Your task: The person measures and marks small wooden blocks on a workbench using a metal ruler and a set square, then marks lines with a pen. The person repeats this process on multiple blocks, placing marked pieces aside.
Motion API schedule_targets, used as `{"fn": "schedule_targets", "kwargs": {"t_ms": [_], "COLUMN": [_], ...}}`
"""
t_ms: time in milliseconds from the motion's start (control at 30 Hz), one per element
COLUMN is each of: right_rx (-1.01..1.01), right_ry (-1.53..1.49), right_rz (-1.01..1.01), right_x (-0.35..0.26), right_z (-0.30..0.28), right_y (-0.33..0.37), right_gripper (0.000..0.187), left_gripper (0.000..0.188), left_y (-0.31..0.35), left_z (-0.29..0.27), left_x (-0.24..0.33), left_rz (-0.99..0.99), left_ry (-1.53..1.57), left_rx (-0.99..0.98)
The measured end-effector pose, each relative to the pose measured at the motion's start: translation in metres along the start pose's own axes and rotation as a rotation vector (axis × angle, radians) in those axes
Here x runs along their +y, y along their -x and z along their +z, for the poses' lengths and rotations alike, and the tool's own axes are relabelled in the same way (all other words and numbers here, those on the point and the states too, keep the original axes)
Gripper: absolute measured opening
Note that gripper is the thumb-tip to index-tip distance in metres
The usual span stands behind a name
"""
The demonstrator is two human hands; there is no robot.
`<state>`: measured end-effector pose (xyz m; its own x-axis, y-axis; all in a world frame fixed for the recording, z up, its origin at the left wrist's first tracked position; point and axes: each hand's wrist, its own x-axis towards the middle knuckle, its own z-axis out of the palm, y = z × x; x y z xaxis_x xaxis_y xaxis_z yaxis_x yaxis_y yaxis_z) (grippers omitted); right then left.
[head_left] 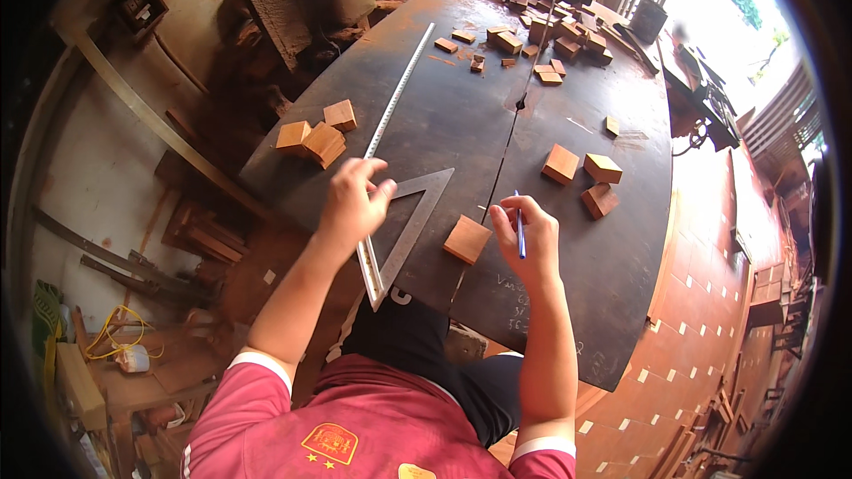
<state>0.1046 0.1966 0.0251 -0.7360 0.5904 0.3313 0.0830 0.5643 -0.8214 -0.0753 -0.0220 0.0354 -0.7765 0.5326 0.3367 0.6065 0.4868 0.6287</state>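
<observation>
My right hand [531, 235] is closed round a slim blue pen [521, 245], just right of a square wooden block [467, 239] on the dark tabletop [461, 115]. My left hand [355, 204] is over a long pale ruler [400, 89], its thumb and forefinger apart; the palm side is hidden, and whether it touches the ruler cannot be made out. Beside that hand lies a flat metal set square [414, 231], one corner toward me at the near edge. Part of both tools is covered by my left hand and wrist.
Several wooden blocks [325, 145] sit at the left edge, and others [561, 164] to the right. A small piece [612, 126] lies beyond those. Many offcuts [568, 35] crowd the far end. A slot [506, 146] runs lengthwise along the table, with a dark hole [521, 104] on it.
</observation>
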Motion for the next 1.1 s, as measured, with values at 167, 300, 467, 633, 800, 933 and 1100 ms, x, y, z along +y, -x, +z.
{"fn": "schedule_targets", "kwargs": {"t_ms": [167,300,467,633,800,933,1100], "right_rx": [-0.132,-0.384,-0.489,-0.510,-0.372,-0.304,-0.288], "right_ry": [-0.037,0.026,0.139,0.003,-0.026,0.028,0.213], "right_rz": [-0.046,-0.174,-0.237,-0.262,-0.400,-0.463,-0.363], "right_x": [0.002,0.001,0.001,0.019,0.061,0.064,0.051], "right_z": [-0.006,-0.014,-0.015,-0.021,0.017,0.042,0.046], "right_y": [-0.003,-0.007,-0.003,0.002,0.005,-0.007,0.003], "right_gripper": [0.030,0.054,0.060,0.060,0.076,0.082,0.079], "left_gripper": [0.036,0.034,0.028,0.022,0.016,0.014,0.013], "left_y": [-0.030,-0.037,-0.045,-0.050,-0.085,-0.121,-0.125], "left_z": [-0.012,-0.011,-0.003,0.004,0.038,0.030,0.032], "left_x": [-0.042,-0.040,-0.054,-0.068,-0.210,-0.281,-0.248], "left_rz": [-0.191,-0.260,-0.255,0.004,0.041,0.084,0.064], "left_ry": [-0.320,-0.395,-0.336,-0.245,0.003,-0.164,-0.207], "left_rx": [-0.038,-0.198,-0.195,-0.240,-0.282,-0.208,-0.230]}}
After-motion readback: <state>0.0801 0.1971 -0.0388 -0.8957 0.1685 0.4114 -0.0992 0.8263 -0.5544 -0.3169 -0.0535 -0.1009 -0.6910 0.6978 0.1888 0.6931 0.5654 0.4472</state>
